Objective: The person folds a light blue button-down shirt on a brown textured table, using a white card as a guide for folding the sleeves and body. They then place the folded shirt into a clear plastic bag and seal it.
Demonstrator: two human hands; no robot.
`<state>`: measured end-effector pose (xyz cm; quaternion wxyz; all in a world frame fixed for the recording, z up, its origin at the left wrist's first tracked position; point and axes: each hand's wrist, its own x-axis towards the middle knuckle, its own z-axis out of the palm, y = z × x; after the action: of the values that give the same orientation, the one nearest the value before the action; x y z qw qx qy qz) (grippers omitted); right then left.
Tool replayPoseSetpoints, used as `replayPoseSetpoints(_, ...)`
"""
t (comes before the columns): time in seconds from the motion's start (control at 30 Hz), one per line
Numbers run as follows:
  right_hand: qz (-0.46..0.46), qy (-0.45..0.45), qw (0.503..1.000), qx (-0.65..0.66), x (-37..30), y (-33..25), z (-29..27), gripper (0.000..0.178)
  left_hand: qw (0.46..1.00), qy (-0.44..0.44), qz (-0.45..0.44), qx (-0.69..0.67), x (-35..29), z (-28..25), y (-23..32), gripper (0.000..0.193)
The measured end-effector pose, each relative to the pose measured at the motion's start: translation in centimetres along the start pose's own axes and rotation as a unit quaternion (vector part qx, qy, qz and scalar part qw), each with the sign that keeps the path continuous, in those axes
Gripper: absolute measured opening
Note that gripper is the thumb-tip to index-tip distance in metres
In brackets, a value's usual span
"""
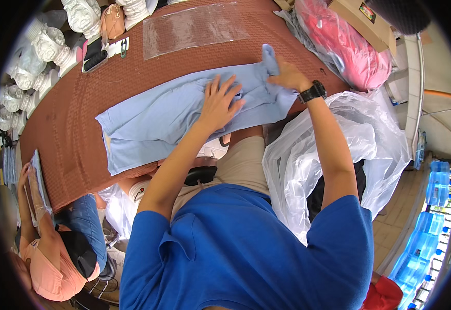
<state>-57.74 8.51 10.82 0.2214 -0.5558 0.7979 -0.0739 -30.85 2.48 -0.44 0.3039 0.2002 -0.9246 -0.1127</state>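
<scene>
A light blue folded garment (153, 124), apparently a shirt, lies lengthwise across the near edge of the brown-covered table. My left hand (219, 103) rests flat on its middle with the fingers spread. At the garment's right end, my right hand (290, 76), with a black watch on the wrist, has thumb and fingers around a raised flap of the cloth. That hand is slightly blurred. Between the two hands the fabric is creased, and a small dark spot shows beside my left fingers.
A clear plastic sheet (194, 28) and small thread snips (123, 49) lie on the table (65, 139). Pink bagged goods (334, 41) and a cardboard box (370, 26) are at the far right. A large translucent bag (287, 170) stands beside me. Another person (50, 258) works at the left.
</scene>
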Motion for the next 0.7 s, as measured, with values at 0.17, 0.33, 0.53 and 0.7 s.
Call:
replayPoseSetpoints(0.17,0.076,-0.155,0.964,0.201,-2.7,-5.6,-0.1,0.081,0.852,-0.056,-0.291,-0.432,2.8,-1.6,1.9,0.052)
replayPoseSetpoints(0.33,0.089,-0.169,0.954,0.231,-0.3,-0.9,0.1,0.07,0.974,0.087,-0.069,-0.197,1.8,-0.5,3.0,0.046)
replayPoseSetpoints(0.53,0.152,-0.153,0.971,0.101,3.5,1.4,1.2,0.05,0.984,-0.023,0.096,-0.147,1.1,0.0,8.9,0.047)
replayPoseSetpoints(0.7,0.16,-0.048,0.968,0.186,4.3,3.4,3.9,0.042,0.984,-0.055,0.16,0.046,-0.1,3.8,10.8,0.056)
